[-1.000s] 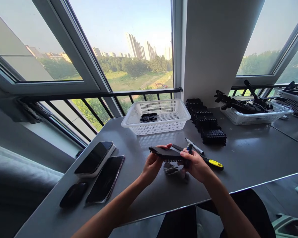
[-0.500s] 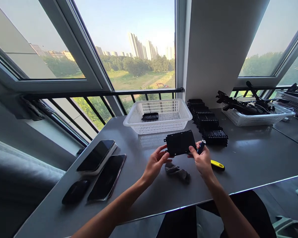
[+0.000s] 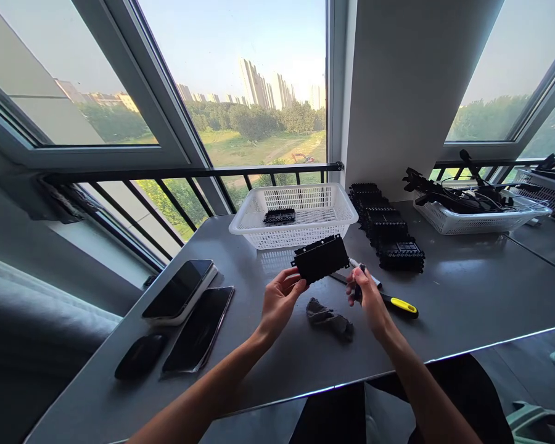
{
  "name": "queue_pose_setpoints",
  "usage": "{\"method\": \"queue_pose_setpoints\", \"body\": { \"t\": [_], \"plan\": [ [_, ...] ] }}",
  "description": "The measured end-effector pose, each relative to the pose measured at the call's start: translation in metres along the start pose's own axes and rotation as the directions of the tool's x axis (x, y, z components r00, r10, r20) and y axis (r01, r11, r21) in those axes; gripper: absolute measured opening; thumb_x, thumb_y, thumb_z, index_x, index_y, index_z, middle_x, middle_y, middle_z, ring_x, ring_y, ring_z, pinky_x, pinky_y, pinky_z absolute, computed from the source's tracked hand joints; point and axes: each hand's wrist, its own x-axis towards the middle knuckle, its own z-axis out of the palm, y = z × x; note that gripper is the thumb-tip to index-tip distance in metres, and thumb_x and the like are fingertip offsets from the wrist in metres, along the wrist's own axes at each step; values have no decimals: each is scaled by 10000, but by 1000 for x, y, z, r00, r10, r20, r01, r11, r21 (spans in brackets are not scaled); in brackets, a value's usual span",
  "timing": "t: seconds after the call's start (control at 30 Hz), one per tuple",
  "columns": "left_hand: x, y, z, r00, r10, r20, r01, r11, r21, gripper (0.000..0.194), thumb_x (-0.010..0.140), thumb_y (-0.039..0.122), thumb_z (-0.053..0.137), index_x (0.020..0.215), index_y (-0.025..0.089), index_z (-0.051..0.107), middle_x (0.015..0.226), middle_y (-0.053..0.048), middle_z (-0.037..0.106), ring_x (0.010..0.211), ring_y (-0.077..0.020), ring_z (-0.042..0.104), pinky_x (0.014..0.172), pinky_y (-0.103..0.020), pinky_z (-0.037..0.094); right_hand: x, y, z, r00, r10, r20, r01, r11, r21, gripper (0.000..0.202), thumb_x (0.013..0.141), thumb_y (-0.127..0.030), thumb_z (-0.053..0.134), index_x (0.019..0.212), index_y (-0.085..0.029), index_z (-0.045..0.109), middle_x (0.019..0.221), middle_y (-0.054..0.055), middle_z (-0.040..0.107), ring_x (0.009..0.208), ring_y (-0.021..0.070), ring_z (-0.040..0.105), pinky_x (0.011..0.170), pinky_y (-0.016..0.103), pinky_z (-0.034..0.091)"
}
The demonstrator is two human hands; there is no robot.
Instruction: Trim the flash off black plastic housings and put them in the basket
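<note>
the left hand (image 3: 279,303) pinches a black plate (image 3: 322,258) in its fingers (image 3: 296,290); the right hand (image 3: 370,297) grips a mostly hidden dark tool (image 3: 362,268).

Bare hands (image 3: 280,302), forearms (image 3: 217,376); black legwear (image 3: 330,413)

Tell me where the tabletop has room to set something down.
Most room: the grey tabletop right of the yellow-and-black handle, in front of the heaped white plastic basket. Less: between the crumpled grey cloth and near edge. Crowded: around the right hand, beside cloth, handle and slim white marker.
</note>
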Motion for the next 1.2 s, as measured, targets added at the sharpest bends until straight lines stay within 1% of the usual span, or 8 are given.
{"method": "queue_pose_setpoints", "body": {
  "t": [0.07, 0.13, 0.23, 0.33, 0.5, 0.67, 0.93, 1.2],
  "plan": [
    [1, -1, 0, 1000, 22, 5, -22, 1000, 16, 441, 675, 378, 790, 1012, 149, 621, 937, -76, 758, 940, -244, 711, 927, -408, 544, -2, 0, 7, 979, 101, 178, -134, 975, 180, 431, 811, -649, 466, 762, -221, 443, 723, -4, 490, 597, 136, 418, 513, 254, 354],
    [2, -3, -1, 999, 42, 17, -43, 998, 45, 427, 684, 382, 781, 1002, 149, 618, 948, -84, 759, 945, -245, 711, 925, -400, 543, -3, 3, 15, 936, 188, 298, -271, 925, 267, 429, 772, -642, 490, 738, -218, 434, 650, -18, 468, 543, 122, 372, 481, 238, 309],
    [1, -6, 0, 996, 79, 44, -83, 991, 101, 385, 707, 374, 762, 991, 155, 621, 976, -93, 759, 967, -249, 708, 911, -380, 547, -5, 9, 26, 852, 300, 430, -445, 847, 291, 382, 702, -585, 514, 690, -212, 433, 585, -31, 408, 512, 111, 328, 453, 219, 235],
    [-3, -7, 0, 988, 124, 90, -136, 980, 147, 321, 745, 354, 730, 987, 169, 629, 994, -86, 758, 952, -238, 713, 871, -352, 563, -7, 13, 31, 796, 341, 500, -520, 808, 276, 330, 666, -528, 491, 633, -210, 411, 561, -39, 348, 504, 105, 293, 450, 216, 191],
    [-10, -6, 2, 978, 154, 137, -182, 958, 220, 272, 776, 327, 697, 998, 181, 640, 977, -75, 763, 910, -230, 725, 812, -334, 588, -8, 12, 34, 770, 374, 518, -556, 791, 255, 263, 649, -459, 445, 583, -212, 388, 547, -40, 305, 499, 103, 250, 449, 228, 152],
    [-13, -4, 4, 971, 178, 159, -211, 950, 229, 262, 781, 312, 688, 999, 173, 646, 979, -83, 765, 939, -245, 723, 848, -362, 588, -9, 10, 35, 760, 402, 511, -581, 772, 258, 252, 630, -456, 430, 575, -214, 384, 544, -38, 307, 495, 107, 260, 444, 232, 154],
    [-16, -1, 6, 964, 220, 149, -254, 927, 275, 248, 770, 292, 690, 989, 180, 660, 976, -80, 767, 931, -260, 726, 852, -391, 592, -11, 12, 36, 738, 443, 509, -630, 723, 285, 223, 649, -418, 431, 591, -221, 343, 548, -39, 294, 489, 110, 273, 436, 225, 160],
    [-19, 2, 8, 971, 201, 130, -233, 921, 313, 266, 745, 322, 705, 980, 199, 685, 948, -65, 772, 909, -268, 731, 860, -410, 592, -9, 12, 37, 731, 458, 505, -652, 688, 320, 243, 644, -429, 448, 582, -218, 345, 539, -48, 269, 476, 102, 248, 438, 221, 163]
  ]
}}
